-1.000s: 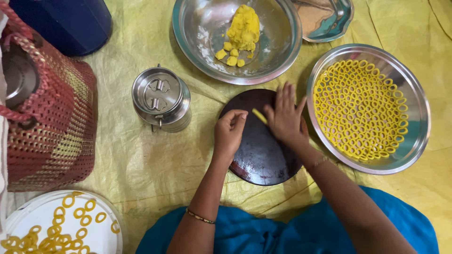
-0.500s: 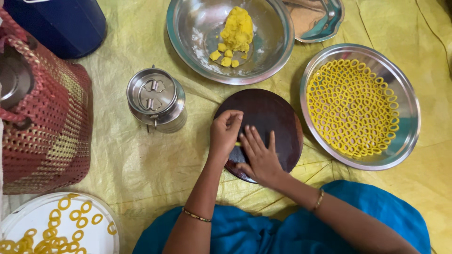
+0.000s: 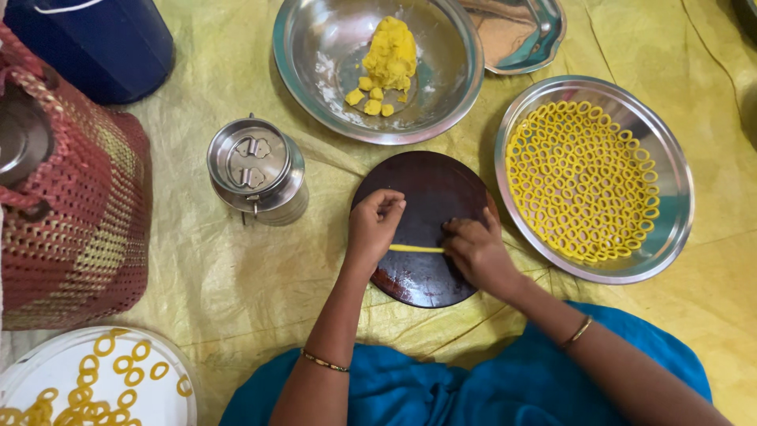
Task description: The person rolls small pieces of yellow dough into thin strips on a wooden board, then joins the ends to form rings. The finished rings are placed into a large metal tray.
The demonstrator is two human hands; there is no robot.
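A thin yellow dough rope [image 3: 416, 248] lies across a round dark wooden board [image 3: 430, 197] on the floor. My left hand [image 3: 373, 227] pinches the rope's left end with curled fingers. My right hand [image 3: 473, 248] holds the rope's right end against the board. Behind the board, a steel bowl [image 3: 315, 47] holds a lump of yellow dough [image 3: 392, 52] and a few small dough pieces. To the right, a steel plate [image 3: 670, 158] is filled with several yellow dough rings.
A small lidded steel container [image 3: 256, 167] stands left of the board. A red woven basket [image 3: 75, 213] and a blue vessel [image 3: 95, 43] sit at the left. A white plate [image 3: 47, 371] with dough rings is at lower left. Yellow sheeting covers the floor.
My right hand rolled the dough on the board, drawing back toward me. The short piece is now a long thin rope, held at both ends by my hands.
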